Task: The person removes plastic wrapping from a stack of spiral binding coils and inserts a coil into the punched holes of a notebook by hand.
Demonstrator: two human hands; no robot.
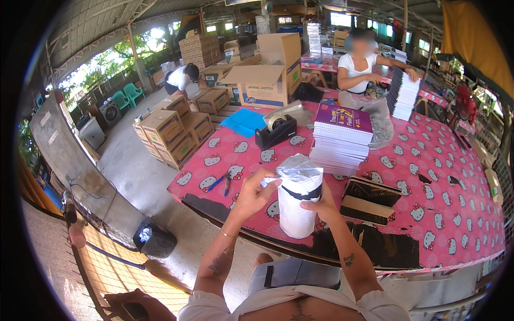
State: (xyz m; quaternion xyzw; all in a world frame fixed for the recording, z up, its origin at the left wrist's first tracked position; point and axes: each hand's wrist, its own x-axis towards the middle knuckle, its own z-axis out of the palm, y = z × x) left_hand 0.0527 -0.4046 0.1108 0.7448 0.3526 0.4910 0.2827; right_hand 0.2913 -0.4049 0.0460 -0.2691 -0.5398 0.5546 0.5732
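Observation:
A white bundle in clear plastic (297,216), looking like a stack of spiral notebooks, stands upright near the table's front edge. A dark band crosses its upper part. My left hand (256,193) pinches a fold of the plastic wrap at the bundle's upper left corner. Around the right side, my right hand (323,205) grips the bundle, thumb toward the front. Behind it rises a stack of spiral notebooks (342,142) with a purple cover on top. A black tape dispenser (276,132) sits to that stack's left.
Pens (227,183) lie left of the bundle, an open dark box (370,200) right. A blue sheet (243,122) and open carton (262,85) are farther back. One person (357,69) handles a notebook stack (402,95); another (182,78) bends near cartons (170,134).

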